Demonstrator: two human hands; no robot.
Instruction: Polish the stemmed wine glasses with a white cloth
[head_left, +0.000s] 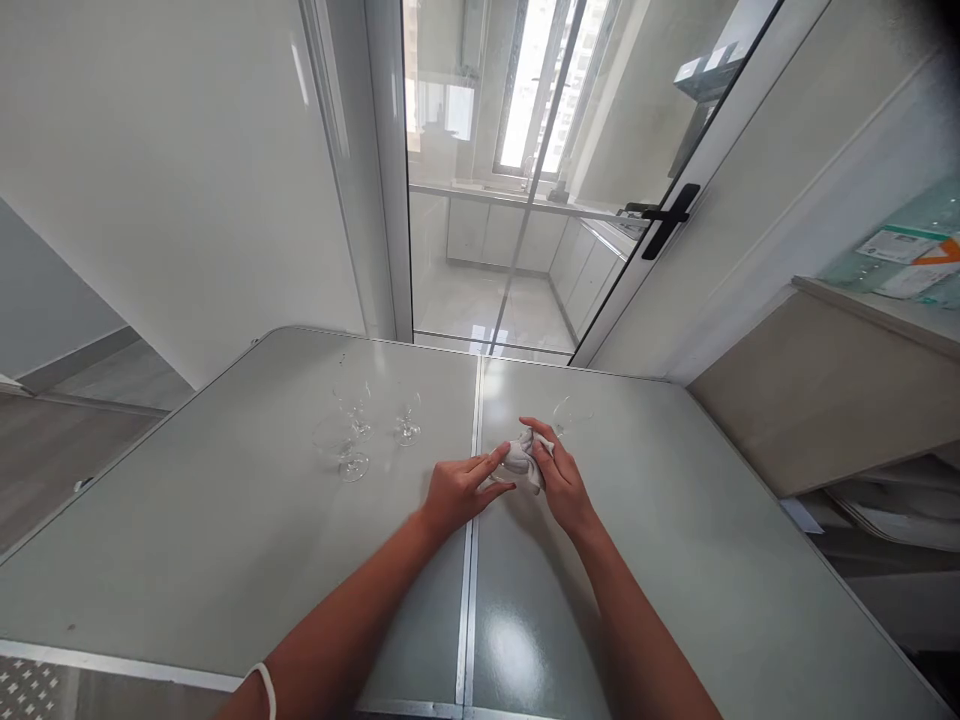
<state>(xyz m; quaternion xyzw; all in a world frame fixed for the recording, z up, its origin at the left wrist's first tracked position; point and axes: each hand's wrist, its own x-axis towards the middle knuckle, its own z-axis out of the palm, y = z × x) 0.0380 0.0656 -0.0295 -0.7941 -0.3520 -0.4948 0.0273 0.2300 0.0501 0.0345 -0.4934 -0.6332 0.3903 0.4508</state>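
My right hand [564, 485] is closed on a crumpled white cloth [534, 470], its fingers bunched into the fabric. Close beside it, my left hand [461, 490] grips a clear glass [498, 479], partly hidden by the fingers and the cloth. The cloth presses against this glass between both hands, just above the table. Several clear stemmed glasses stand apart from the hands: one [352, 464] at front left, one [360, 425] behind it, one [407, 428] nearer the middle. Past my right fingertips is another clear glass [574, 412], its base partly covered by the hand.
The grey-green table [247, 560] has a metal seam [466, 610] down its middle and metal-trimmed edges. A glass door [495, 230] with a black handle [670, 220] stands beyond it. To the right, a shelf [862, 380] carries plastic-wrapped bottles [911, 255].
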